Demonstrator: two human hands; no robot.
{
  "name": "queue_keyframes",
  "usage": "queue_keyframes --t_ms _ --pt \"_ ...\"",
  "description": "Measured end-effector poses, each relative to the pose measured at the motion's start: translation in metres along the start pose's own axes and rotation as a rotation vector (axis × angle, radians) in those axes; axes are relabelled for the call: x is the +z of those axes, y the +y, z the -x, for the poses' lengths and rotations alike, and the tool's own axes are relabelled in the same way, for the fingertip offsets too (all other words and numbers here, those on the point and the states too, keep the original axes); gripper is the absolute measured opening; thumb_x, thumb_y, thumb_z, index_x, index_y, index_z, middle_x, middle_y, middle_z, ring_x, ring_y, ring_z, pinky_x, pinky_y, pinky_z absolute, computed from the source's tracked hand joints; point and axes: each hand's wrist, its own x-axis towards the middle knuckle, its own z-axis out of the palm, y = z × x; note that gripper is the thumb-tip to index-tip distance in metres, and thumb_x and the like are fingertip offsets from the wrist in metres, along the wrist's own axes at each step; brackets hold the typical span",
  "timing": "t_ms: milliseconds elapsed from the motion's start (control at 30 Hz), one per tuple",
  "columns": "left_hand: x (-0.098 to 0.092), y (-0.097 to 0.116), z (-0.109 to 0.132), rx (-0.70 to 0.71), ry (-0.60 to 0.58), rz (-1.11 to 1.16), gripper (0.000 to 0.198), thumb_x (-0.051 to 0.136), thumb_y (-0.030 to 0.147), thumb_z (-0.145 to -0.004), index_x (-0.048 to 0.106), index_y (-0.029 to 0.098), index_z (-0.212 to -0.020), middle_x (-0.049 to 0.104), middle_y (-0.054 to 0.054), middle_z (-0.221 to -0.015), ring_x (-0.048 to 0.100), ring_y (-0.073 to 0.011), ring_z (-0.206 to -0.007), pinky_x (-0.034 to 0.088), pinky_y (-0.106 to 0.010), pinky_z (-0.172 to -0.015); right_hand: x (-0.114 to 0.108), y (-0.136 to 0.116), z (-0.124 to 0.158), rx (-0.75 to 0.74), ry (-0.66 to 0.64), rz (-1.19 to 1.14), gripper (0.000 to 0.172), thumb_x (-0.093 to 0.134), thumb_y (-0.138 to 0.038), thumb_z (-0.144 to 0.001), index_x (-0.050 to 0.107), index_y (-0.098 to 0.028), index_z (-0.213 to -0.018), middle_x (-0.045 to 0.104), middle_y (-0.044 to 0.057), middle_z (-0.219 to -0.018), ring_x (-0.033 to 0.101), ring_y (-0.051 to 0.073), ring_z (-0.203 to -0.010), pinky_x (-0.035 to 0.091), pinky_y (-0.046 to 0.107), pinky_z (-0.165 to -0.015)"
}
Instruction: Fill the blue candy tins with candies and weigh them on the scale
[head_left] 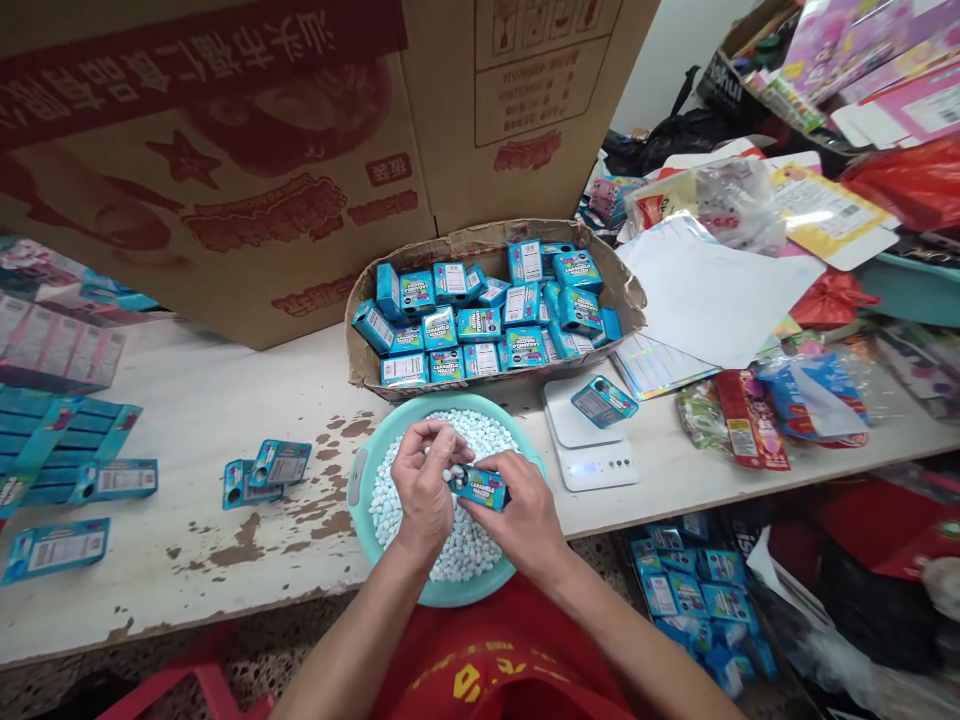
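Over a turquoise basin (358, 520) of small pale candies (469, 552), my right hand (525, 505) grips a small blue candy box (484, 487) lying on its side. The box's end facing left is open, and a few candies show at it. My left hand (426, 485) is at that end, its fingers curled in a pinch with candies at the fingertips. To the right of the basin, a white digital scale (592, 470) carries another blue candy box (604, 402) tilted on its plate.
Behind the basin stands a cut cardboard tray (360, 372) full of blue boxes, against a large carton (300, 200). Several blue boxes (116, 480) lie on the left of the worn table (187, 400). Papers (720, 290) and wrappers (750, 420) crowd the right. More boxes (694, 590) sit below.
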Motion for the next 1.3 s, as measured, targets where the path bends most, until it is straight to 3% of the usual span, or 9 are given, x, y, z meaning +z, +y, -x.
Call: queue_keyframes --t_ms 233,533,633,800,933,1000,1067,1200,1300 --pt "0.0 -0.003 0.0 -0.03 -0.051 0.059 0.02 0.061 0.036 -0.079 0.057 0.017 -0.081 0.055 0.002 -0.05 0.058 -0.014 -0.054 0.048 -0.027 -0.061 0.005 0.003 -0.002 0.043 0.009 -0.069 0.034 0.078 -0.014 -0.066 0.057 -0.022 -0.092 0.061 0.0 -0.088 0.058 0.02 -0.087 0.041 0.031 -0.074" --pt "-0.013 -0.007 -0.015 0.081 -0.071 0.031 0.017 0.056 0.035 -0.083 0.055 0.018 -0.088 0.06 0.001 -0.059 0.061 -0.0158 -0.059 0.051 -0.034 -0.069 -0.001 0.011 0.002 0.029 0.087 -0.199 0.031 0.076 -0.024 -0.072 0.058 -0.022 -0.097 0.062 0.003 -0.093 0.059 0.02 -0.09 0.046 0.033 -0.079" --pt "-0.029 -0.039 -0.044 0.107 -0.064 -0.287 0.021 0.051 0.039 -0.085 0.057 0.019 -0.087 0.063 -0.001 -0.07 0.062 -0.0181 -0.07 0.05 -0.038 -0.076 -0.01 0.016 0.015 0.029 0.089 -0.233 0.032 0.076 -0.027 -0.073 0.058 -0.022 -0.099 0.062 0.003 -0.095 0.059 0.02 -0.091 0.047 0.032 -0.078" --pt "-0.039 -0.105 -0.068 0.271 -0.404 -1.082 0.027 0.05 0.037 -0.085 0.063 0.021 -0.102 0.058 -0.009 -0.117 0.048 -0.0255 -0.114 0.035 -0.042 -0.1 -0.017 0.022 0.029 0.09 0.046 -0.218 0.034 0.078 -0.027 -0.071 0.058 -0.022 -0.098 0.062 0.003 -0.094 0.059 0.019 -0.088 0.048 0.031 -0.076" --pt "-0.042 -0.116 -0.056 0.269 -0.554 -1.351 0.025 0.05 0.042 -0.085 0.063 0.024 -0.097 0.059 -0.007 -0.102 0.05 -0.024 -0.099 0.039 -0.037 -0.088 -0.017 0.024 0.029 0.11 0.074 -0.189 0.031 0.077 -0.025 -0.071 0.058 -0.021 -0.096 0.061 0.002 -0.093 0.059 0.018 -0.087 0.048 0.03 -0.076" --pt "-0.048 -0.113 -0.049 0.238 -0.556 -1.316 0.02 0.049 0.038 -0.085 0.062 0.023 -0.084 0.059 -0.005 -0.09 0.053 -0.0215 -0.09 0.04 -0.033 -0.081 -0.018 0.025 0.027 0.099 0.097 -0.203 0.032 0.076 -0.026 -0.072 0.058 -0.021 -0.097 0.061 0.002 -0.094 0.06 0.018 -0.088 0.049 0.03 -0.076" --pt "-0.054 -0.109 -0.045 0.167 -0.452 -1.166 0.019 0.051 0.036 -0.082 0.058 0.021 -0.072 0.057 -0.003 -0.078 0.054 -0.0186 -0.081 0.041 -0.029 -0.074 -0.019 0.025 0.026 0.089 0.111 -0.21 0.032 0.076 -0.027 -0.073 0.057 -0.022 -0.098 0.061 0.003 -0.094 0.06 0.018 -0.088 0.049 0.029 -0.076" --pt "-0.058 -0.09 -0.041 -0.23 -0.115 -0.581 0.029 0.061 0.046 -0.071 0.048 0.02 -0.066 0.047 0.004 -0.058 0.045 -0.0109 -0.051 0.034 -0.022 -0.048 -0.018 0.026 0.02 0.069 0.091 -0.166 0.029 0.074 -0.026 -0.074 0.057 -0.022 -0.097 0.06 0.002 -0.092 0.06 0.018 -0.086 0.049 0.029 -0.075" --pt "-0.05 -0.059 -0.032 -0.383 -0.015 -0.116 0.031 0.065 0.043 -0.069 0.046 0.019 -0.073 0.047 0.005 -0.058 0.039 -0.0073 -0.042 0.023 -0.019 -0.038 -0.014 0.025 0.016 0.02 0.07 -0.116 0.028 0.072 -0.025 -0.076 0.056 -0.021 -0.098 0.06 0.003 -0.092 0.059 0.018 -0.086 0.048 0.029 -0.074"
